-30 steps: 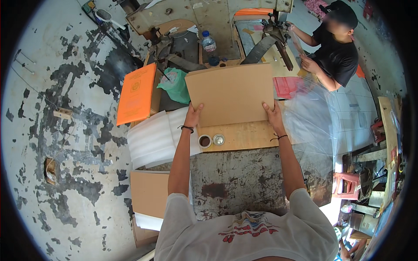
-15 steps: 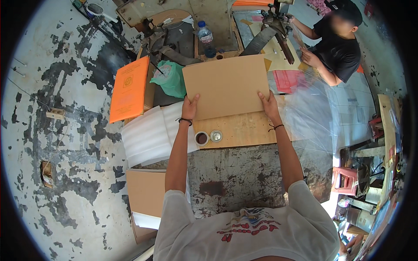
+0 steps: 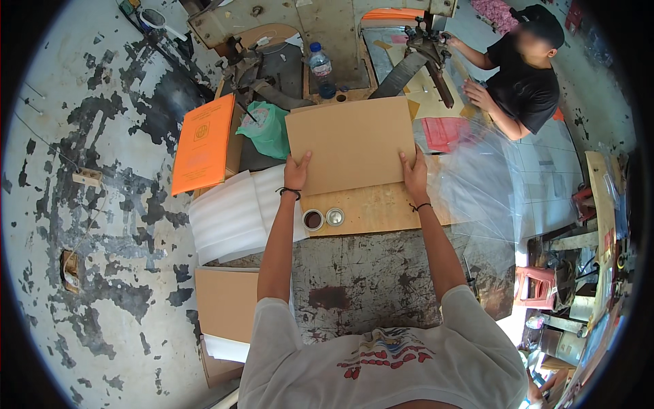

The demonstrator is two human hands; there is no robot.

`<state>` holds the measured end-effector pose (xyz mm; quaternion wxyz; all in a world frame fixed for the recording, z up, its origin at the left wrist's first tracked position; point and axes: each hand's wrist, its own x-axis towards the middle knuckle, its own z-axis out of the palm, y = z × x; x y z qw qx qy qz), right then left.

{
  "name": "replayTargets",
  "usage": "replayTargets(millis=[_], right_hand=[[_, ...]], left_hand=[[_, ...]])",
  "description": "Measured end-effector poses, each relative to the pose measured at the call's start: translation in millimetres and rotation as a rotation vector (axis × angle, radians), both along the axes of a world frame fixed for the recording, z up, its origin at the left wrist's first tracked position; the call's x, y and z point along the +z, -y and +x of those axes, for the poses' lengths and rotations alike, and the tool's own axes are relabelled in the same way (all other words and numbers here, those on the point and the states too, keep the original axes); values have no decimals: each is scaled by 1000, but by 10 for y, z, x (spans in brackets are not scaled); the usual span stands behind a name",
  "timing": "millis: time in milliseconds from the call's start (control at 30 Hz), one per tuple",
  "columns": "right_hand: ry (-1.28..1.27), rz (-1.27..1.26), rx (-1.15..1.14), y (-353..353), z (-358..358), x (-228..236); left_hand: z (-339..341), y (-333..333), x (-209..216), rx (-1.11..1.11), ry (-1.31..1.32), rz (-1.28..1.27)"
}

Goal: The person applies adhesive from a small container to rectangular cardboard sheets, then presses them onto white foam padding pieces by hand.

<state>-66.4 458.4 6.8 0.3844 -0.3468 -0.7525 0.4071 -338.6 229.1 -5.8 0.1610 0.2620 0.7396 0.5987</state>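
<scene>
Both my hands grip a brown sheet of cardboard [image 3: 351, 143] by its sides, above a wooden board [image 3: 381, 213]. My left hand [image 3: 298, 170] is closed on its left edge with the thumb on top. On the opposite edge my right hand [image 3: 413, 173] holds it the same way; the fingers of both hands are partly hidden beneath. Near my left wrist, at the board's front edge, stand a small open tin of dark stuff [image 3: 313, 219] and a silvery round lid [image 3: 334, 217]. White foam sheets [image 3: 228, 211] lie to the left, beside my left forearm.
Orange printed sheets [image 3: 203, 143] lean on a box at left, next to a green plastic bag [image 3: 266, 131]. A water bottle [image 3: 321, 70] stands by metal machine parts. Clear plastic film [image 3: 477, 184] spreads at right. A person in black [image 3: 524, 82] works beyond. More cardboard [image 3: 227, 305] lies at lower left.
The cardboard has shifted slightly toward me, with my right hand drawn a little to the left. The other person's near hand has moved slightly.
</scene>
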Motion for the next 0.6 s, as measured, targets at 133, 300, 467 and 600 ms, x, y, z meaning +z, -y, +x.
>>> replayTargets(millis=[133, 300, 467, 600], right_hand=[[52, 82, -20, 87, -41, 82], [125, 168, -82, 69, 16, 33], [88, 185, -104, 169, 17, 31], [115, 207, -110, 243, -3, 20]], left_hand=[[8, 70, 73, 29, -64, 31], [206, 23, 247, 44, -84, 29], [244, 181, 250, 45, -107, 58], [275, 320, 183, 56, -230, -77]])
